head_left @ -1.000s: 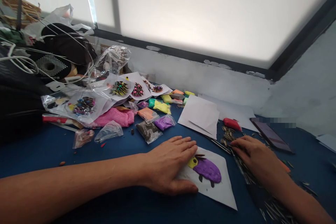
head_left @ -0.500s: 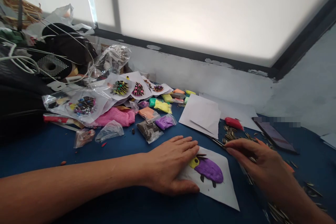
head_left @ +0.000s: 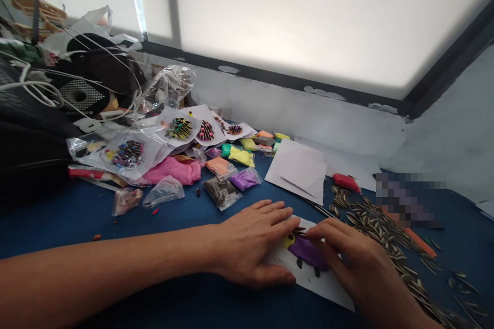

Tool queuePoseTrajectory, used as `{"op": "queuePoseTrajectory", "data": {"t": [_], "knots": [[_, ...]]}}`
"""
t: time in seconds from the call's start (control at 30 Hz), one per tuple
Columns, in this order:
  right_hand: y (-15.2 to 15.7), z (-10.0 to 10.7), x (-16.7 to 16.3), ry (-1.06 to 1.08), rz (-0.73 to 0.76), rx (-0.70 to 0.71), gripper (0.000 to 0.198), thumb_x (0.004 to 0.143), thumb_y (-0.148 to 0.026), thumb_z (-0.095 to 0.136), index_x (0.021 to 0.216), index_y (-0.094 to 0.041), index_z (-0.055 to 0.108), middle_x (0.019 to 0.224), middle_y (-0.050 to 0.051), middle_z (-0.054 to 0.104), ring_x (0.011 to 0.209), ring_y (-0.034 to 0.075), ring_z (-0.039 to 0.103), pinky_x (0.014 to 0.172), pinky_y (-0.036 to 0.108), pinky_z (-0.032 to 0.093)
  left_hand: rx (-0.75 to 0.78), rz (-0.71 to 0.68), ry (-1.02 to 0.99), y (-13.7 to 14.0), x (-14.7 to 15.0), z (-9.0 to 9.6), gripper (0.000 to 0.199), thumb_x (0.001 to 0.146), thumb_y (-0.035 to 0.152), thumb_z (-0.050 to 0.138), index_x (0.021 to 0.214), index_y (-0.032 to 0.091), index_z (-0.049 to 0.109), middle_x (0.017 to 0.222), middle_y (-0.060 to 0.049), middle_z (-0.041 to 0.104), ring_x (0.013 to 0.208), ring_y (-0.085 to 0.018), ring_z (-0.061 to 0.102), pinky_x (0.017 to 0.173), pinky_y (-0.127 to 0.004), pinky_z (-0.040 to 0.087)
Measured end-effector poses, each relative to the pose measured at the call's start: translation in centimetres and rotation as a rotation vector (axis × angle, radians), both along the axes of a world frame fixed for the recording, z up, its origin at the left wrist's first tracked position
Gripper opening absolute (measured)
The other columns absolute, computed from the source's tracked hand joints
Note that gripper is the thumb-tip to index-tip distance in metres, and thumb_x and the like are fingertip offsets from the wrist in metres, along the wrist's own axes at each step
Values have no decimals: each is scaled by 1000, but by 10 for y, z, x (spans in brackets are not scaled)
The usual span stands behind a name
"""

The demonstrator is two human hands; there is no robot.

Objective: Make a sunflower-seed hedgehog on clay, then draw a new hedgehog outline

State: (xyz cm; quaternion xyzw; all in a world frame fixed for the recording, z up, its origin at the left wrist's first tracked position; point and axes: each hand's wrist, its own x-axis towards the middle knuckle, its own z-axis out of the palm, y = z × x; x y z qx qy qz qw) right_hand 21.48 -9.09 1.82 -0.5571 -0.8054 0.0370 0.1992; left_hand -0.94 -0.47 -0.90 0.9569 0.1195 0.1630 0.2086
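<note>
Blue tabletop (head_left: 77,216) bears a purple clay figure (head_left: 304,253) on white paper (head_left: 328,289). The left hand (head_left: 257,247) lies flat on it, fingers extended; the right hand (head_left: 349,252) pinches narrowly at the figure's top, any held piece unclear. Striped seeds (head_left: 380,221) lie beyond.

Your arms show bare, from the frame's edge to the fingertips.
Your left forearm (head_left: 116,270) comes in at the lower left edge, uncovered, broad there and tapering smoothly to a narrower wrist (head_left: 213,249). Your left hand (head_left: 257,241), in the lower centre, shows its bare back, rounded fingertips and a thumb (head_left: 274,275) thick at its base. Your right hand (head_left: 357,257), lower right, is bare as well, with a broad back and softly rounded knuckles, and it stays uncovered down to the frame's bottom edge. Your fingernails are too small here to make out.
</note>
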Motion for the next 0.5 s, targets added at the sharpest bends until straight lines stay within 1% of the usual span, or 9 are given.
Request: {"op": "queuePoseTrajectory", "data": {"t": [0.07,0.3,0.5], "knots": [[0,-1,1,-32,14,15,22,96,-20,48,97,-28,68,90,1,70,78,15,69,67,25,54,6,-2,-2,0,0,0,83,89,62,57,150,10,34,152,-20,39,142,-37,32,117,-50,22],[1,-4,0,-107,32,64,24,98,-22,45,95,-26,69,87,3,69,75,15,67,64,24,53,14,6,10,0,0,-1,82,90,62,55,150,11,34,153,-19,37,143,-36,31,117,-48,21],[3,-6,0,-138,54,144,26,99,-22,44,91,-25,68,84,2,68,71,13,67,61,21,51,28,6,5,0,0,-2,81,90,61,56,150,11,34,153,-20,37,142,-37,32,117,-50,21]]}}
